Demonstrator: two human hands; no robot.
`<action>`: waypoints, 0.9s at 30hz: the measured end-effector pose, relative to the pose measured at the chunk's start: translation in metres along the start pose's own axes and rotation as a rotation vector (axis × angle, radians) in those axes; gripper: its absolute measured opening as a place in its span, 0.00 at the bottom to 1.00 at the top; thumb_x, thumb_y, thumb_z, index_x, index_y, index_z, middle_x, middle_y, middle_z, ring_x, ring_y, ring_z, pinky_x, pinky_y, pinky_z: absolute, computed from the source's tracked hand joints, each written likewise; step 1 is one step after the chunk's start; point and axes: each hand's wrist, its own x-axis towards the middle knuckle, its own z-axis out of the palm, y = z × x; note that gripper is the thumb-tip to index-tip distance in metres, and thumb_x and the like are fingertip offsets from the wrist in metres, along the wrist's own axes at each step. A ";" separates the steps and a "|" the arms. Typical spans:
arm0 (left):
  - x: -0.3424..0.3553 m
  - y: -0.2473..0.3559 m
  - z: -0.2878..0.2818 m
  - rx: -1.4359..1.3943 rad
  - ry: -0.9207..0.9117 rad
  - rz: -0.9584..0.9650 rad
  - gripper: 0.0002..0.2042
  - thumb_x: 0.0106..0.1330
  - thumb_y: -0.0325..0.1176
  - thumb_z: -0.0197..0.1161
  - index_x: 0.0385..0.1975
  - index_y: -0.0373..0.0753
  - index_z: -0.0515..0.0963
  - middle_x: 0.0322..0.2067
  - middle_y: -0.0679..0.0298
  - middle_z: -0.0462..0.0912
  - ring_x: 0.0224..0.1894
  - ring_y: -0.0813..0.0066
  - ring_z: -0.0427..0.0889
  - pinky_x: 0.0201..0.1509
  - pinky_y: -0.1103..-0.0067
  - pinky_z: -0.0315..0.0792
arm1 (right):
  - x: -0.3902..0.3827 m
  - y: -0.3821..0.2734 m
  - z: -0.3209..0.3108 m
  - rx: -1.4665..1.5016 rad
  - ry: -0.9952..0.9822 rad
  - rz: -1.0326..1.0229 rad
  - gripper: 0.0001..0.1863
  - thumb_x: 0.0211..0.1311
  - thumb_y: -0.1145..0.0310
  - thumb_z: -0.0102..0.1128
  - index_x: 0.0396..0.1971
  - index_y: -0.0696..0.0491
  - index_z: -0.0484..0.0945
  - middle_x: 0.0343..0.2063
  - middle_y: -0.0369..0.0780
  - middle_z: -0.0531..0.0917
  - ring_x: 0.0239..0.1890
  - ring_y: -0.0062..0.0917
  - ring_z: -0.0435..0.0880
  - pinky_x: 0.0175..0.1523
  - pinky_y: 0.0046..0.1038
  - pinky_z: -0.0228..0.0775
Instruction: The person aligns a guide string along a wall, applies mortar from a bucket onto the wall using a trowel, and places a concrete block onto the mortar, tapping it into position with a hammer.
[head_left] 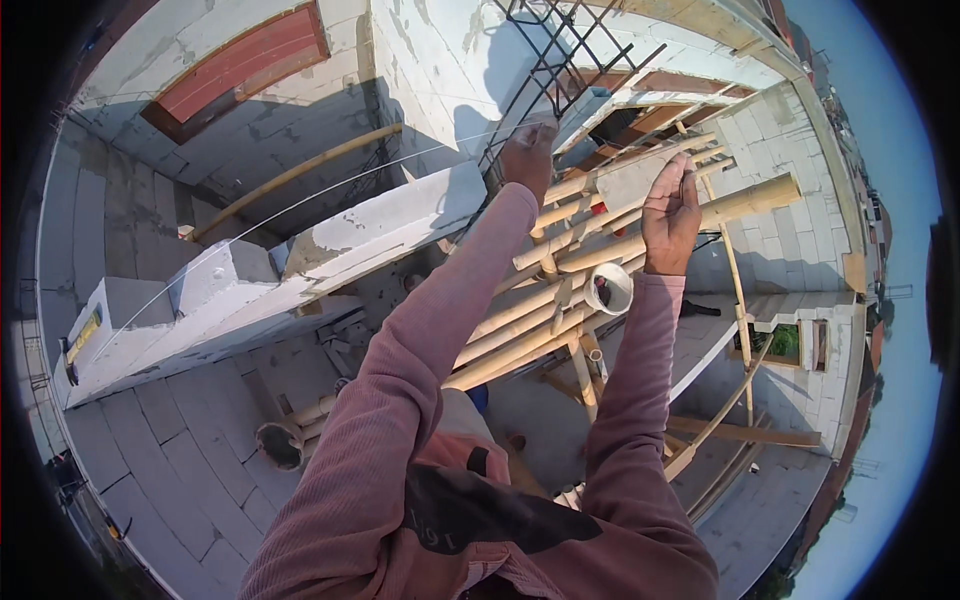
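Observation:
A thin white string (330,184) runs from the low block wall at the left up to the steel bars. My left hand (530,157) is raised at its upper end, fingers closed on the string beside the rebar cage (560,50). To the right, my right hand (672,215) is held up above the bamboo poles, its fingers drawn together and pointing upward. Whatever those fingers hold, if anything, is too small to make out. Below the string lies the top course of white blocks (385,220), with a stepped end at the left.
Bamboo scaffolding poles (530,325) stretch below my arms, with a white bucket (609,289) among them. Another round bucket (280,446) is lower left. A bamboo pole (300,178) leans across the left bay. Block walls (800,170) surround the drop to the floor.

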 end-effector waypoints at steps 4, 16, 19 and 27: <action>0.005 0.002 -0.004 0.263 -0.115 0.128 0.19 0.70 0.45 0.59 0.48 0.33 0.79 0.43 0.55 0.86 0.45 0.69 0.82 0.54 0.74 0.72 | -0.006 0.006 0.001 -0.202 -0.121 0.008 0.20 0.76 0.66 0.51 0.62 0.58 0.68 0.54 0.42 0.81 0.47 0.24 0.85 0.51 0.26 0.81; 0.018 0.008 -0.014 -0.041 -0.374 -0.037 0.18 0.70 0.43 0.63 0.54 0.40 0.80 0.36 0.77 0.79 0.33 0.88 0.68 0.38 0.85 0.64 | -0.021 0.013 0.004 -0.221 0.133 -0.021 0.24 0.78 0.60 0.46 0.65 0.58 0.62 0.56 0.50 0.78 0.55 0.33 0.81 0.62 0.35 0.78; 0.019 0.011 -0.013 -0.126 -0.247 -0.055 0.14 0.70 0.39 0.64 0.49 0.38 0.83 0.30 0.76 0.79 0.25 0.87 0.66 0.31 0.86 0.64 | -0.009 0.015 -0.003 -0.125 0.017 0.025 0.23 0.78 0.59 0.47 0.64 0.57 0.64 0.55 0.47 0.80 0.51 0.31 0.83 0.56 0.33 0.80; 0.021 0.021 -0.019 0.196 -0.266 -0.032 0.16 0.68 0.41 0.65 0.48 0.36 0.84 0.31 0.73 0.79 0.34 0.83 0.71 0.44 0.81 0.68 | 0.016 0.035 0.035 -0.180 -0.014 -0.260 0.25 0.75 0.54 0.51 0.60 0.56 0.68 0.45 0.46 0.82 0.40 0.24 0.81 0.51 0.26 0.78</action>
